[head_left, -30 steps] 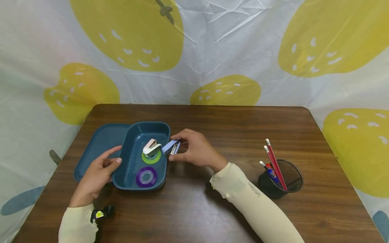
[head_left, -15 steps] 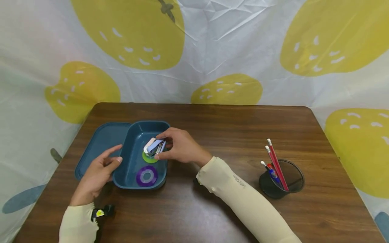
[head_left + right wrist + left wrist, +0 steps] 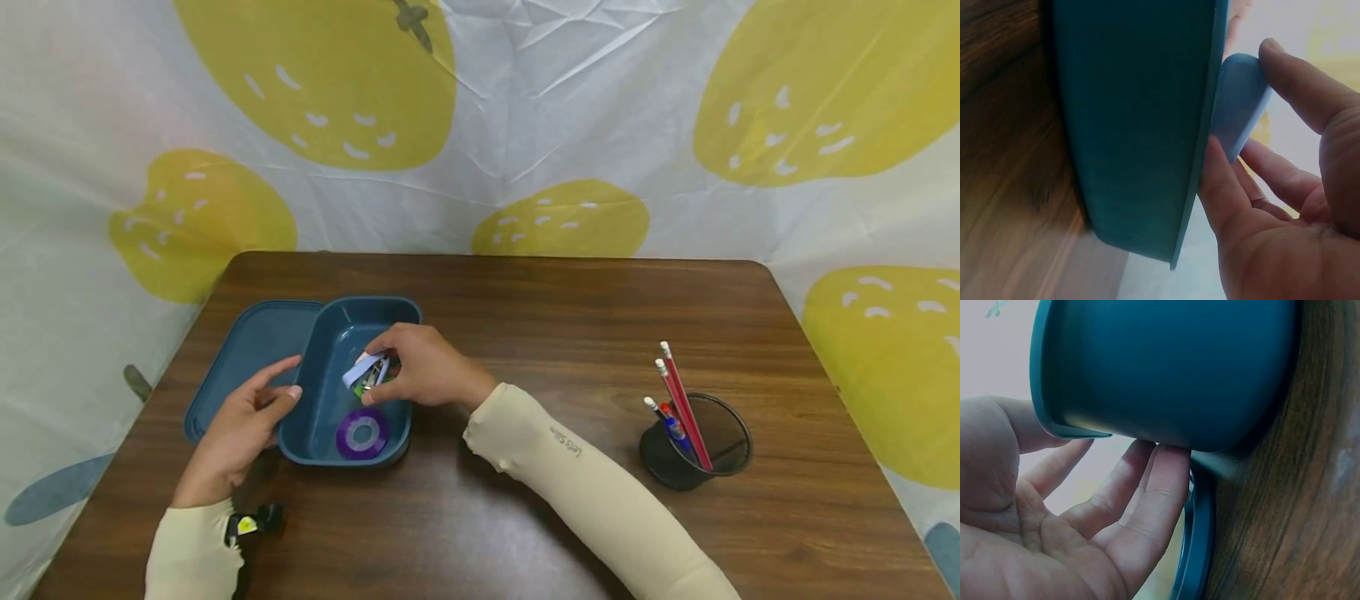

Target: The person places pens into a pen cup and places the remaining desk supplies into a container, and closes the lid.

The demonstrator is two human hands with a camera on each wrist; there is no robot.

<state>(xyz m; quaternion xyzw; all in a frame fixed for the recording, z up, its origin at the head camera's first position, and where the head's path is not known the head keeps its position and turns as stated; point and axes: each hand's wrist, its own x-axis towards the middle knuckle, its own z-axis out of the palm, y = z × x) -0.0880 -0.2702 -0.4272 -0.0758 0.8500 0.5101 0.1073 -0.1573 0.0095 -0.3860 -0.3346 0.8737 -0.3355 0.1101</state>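
Observation:
My right hand (image 3: 431, 367) pinches a small lilac stapler (image 3: 365, 369) between thumb and fingers, over the inside of a blue plastic box (image 3: 315, 417). In the right wrist view the stapler's smooth lilac side (image 3: 1238, 100) shows just beyond the box wall (image 3: 1135, 137). Under the stapler, a white stapler and a green tape roll (image 3: 360, 392) are mostly hidden. A purple tape roll (image 3: 362, 434) lies flat in the box's near part. My left hand (image 3: 240, 425) rests its fingertips against the box's left side, fingers fairly straight, as the left wrist view (image 3: 1104, 512) also shows.
The blue lid (image 3: 255, 350) lies on the table left of the box, partly beneath it. A black mesh pen cup (image 3: 671, 467) with red pencils and a blue pen stands at the right. A lemon-patterned cloth (image 3: 525, 100) hangs behind the wooden table (image 3: 540, 308).
My right hand has carried the lilac stapler leftward, from beside the box's right rim to inside it, over the white stapler. My left hand has stayed in place.

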